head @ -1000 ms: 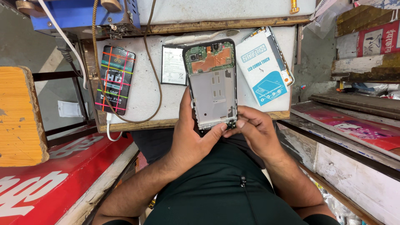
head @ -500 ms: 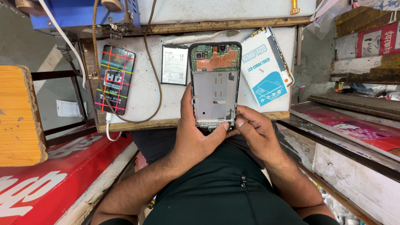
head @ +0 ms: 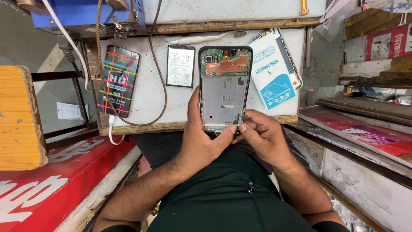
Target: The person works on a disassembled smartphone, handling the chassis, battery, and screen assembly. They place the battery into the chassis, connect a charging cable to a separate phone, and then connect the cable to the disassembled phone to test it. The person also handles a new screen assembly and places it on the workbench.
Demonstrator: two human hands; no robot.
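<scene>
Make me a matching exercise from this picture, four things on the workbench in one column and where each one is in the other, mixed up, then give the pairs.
Things:
1. opened phone
2. battery
3. white-and-blue box
4. phone on cable

Places:
A. far left of the board, plugged in
B. right edge of the board
C. held by left hand and right hand
D. flat between the two phones

Pairs: 1-C, 2-D, 3-B, 4-A

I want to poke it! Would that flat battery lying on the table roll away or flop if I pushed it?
Probably neither. The battery looks like a thin, flat slab lying face-down on the worktable, so it should slide rather than roll. Its straight edges suggest it is stiff, and likely fairly light.
</scene>
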